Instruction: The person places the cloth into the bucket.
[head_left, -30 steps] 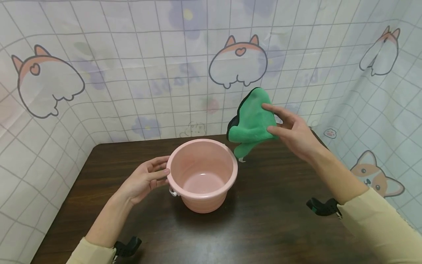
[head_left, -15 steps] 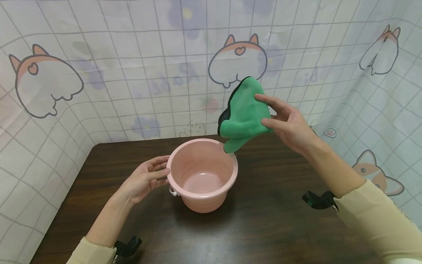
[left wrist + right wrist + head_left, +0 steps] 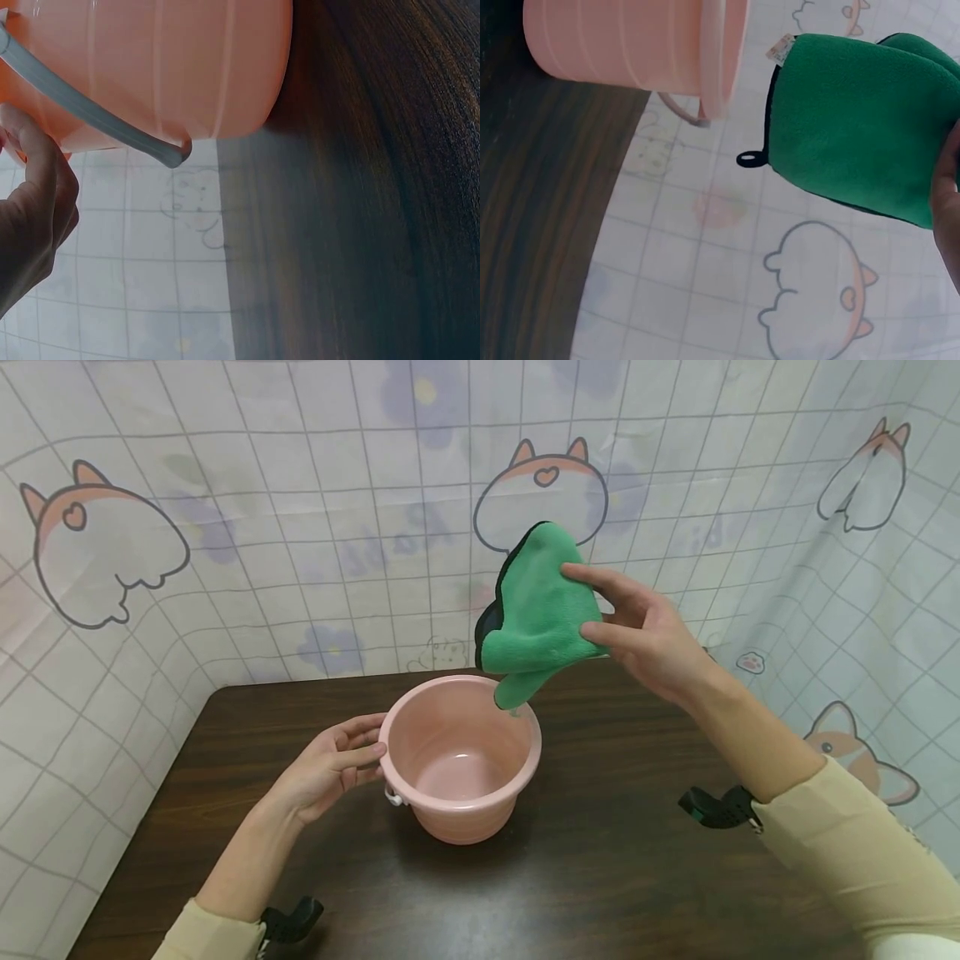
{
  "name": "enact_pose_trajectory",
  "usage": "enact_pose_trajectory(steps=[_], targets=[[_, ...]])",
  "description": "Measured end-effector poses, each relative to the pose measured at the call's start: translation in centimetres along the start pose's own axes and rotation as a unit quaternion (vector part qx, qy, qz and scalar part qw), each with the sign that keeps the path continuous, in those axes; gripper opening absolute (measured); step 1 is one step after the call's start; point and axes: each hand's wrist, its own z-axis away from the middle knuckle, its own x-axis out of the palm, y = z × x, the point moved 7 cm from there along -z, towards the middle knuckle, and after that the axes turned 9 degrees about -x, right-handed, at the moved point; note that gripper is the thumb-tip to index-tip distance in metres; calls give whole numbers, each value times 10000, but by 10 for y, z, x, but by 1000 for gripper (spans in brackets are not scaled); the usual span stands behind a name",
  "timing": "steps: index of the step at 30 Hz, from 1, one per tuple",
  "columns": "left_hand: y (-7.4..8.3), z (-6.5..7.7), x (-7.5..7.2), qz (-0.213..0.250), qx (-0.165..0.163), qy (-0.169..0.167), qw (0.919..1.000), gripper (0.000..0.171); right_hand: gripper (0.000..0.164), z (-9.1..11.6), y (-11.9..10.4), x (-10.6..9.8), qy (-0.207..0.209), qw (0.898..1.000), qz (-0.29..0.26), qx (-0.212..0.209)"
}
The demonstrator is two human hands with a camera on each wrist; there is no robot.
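Note:
A pink bucket [image 3: 461, 827] stands upright on the dark table, its inside bare. My left hand [image 3: 330, 768] grips its rim on the left, thumb on the rim and fingers behind it. In the left wrist view the grey handle [image 3: 94, 112] hangs down the bucket's side. Between thumb and fingers my right hand [image 3: 648, 639] pinches a folded green cleaning cloth [image 3: 543, 602] with black edging. The cloth is in the air, its lower corner overlapping the bucket's back right rim in the head view. A black loop [image 3: 751, 159] and a small label [image 3: 781, 49] show at its edge.
The dark wooden table [image 3: 637, 860] reaches back to a white wall sheet [image 3: 360, 527] with a grid and cartoon animals. A similar sheet runs along the right and left sides. Each wrist wears a black camera mount [image 3: 716, 807].
My right hand has carried the green cleaning cloth leftward and a little upward, bringing its lower corner over the bucket's rim. My left hand and the bucket have stayed in place.

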Motion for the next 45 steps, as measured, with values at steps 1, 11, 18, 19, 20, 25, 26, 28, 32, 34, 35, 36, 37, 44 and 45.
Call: enact_pose_trajectory(steps=[1,11,18,19,20,25,26,28,32,34,35,36,37,44,45], targets=[[0,0,0,-10,5,-2,10000,58,60,0,-1,1,-25,10000,-37,-17],[-1,0,0,78,30,-66,9999,58,60,-3,-4,14,-217,9995,-165,-182],[-1,0,-1,39,27,-35,10000,58,59,-3,0,21,-288,9993,-231,-112],[0,0,-1,29,22,-27,10000,58,59,-3,0,22,-306,9992,-247,-96],[0,0,-1,27,14,-24,10000,58,59,-3,1,23,-329,9991,-263,-83],[0,1,-1,43,8,-47,10000,59,59,-2,4,28,-435,9986,-286,-60],[1,1,0,52,10,-57,10000,59,59,-2,5,28,-454,9985,-287,-59],[1,0,0,61,11,-69,10000,59,59,-1,7,30,-513,9983,-289,-38],[0,-1,0,67,-3,-68,10000,58,58,-1,12,34,-632,9975,-317,39],[0,-1,-1,50,-5,-52,10000,58,58,-1,15,36,-683,9971,-324,60],[-1,-2,-1,42,-14,-42,10000,58,58,-1,16,37,-696,9970,-335,65],[-1,-2,-1,25,-21,-28,10000,58,57,-1,18,38,-701,9970,-338,57],[-1,-2,-1,12,-30,-15,10000,58,57,-1,19,39,-708,9969,-335,53],[-1,-1,-1,-21,-56,28,10000,59,57,2,29,44,-752,9964,-360,121],[0,-1,-1,-20,-53,24,10000,59,57,2,31,44,-765,9963,-364,162]])
